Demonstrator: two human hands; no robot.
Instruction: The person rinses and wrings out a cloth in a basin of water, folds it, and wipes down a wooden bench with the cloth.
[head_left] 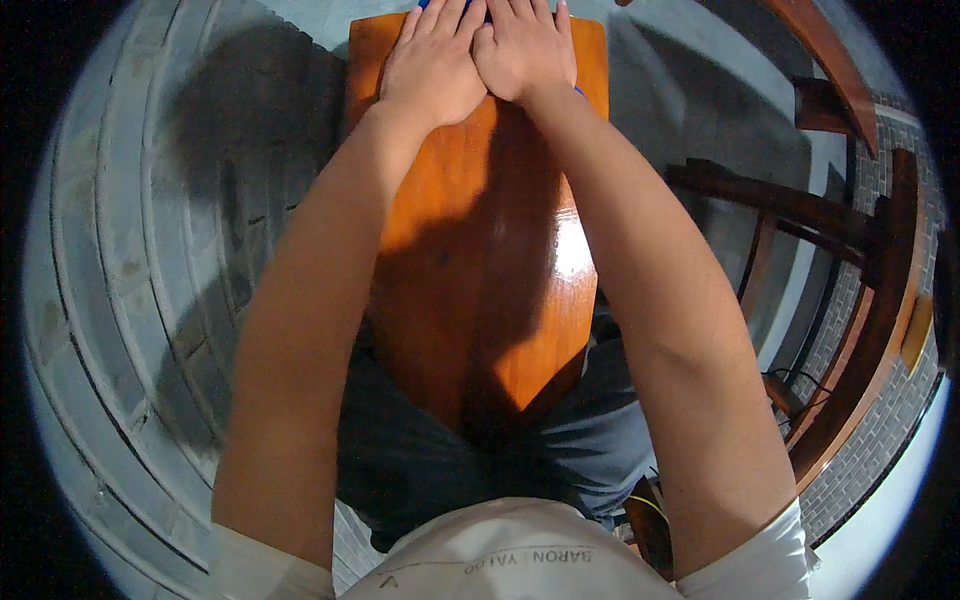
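Observation:
Both my arms reach forward along a glossy orange-brown wooden surface [440,290], narrow like a bench or small table. My left hand [435,70] lies flat near its far end, fingers stretched forward. Beside it, my right hand [527,52] is also flat, its thumb side touching the left hand. Bits of something blue [580,92] peek out under and beside the hands; most of it is covered, so its kind cannot be made out. The foremost fingertips meet the top edge of the view.
My dark-trousered legs [400,450] flank the near end of the wood. At right stands dark brown wooden furniture [870,300] with bars, beside grey brick-patterned tiling [865,440]. Grey plank-like flooring [130,250] spreads on the left. A thin cable [800,375] shows at lower right.

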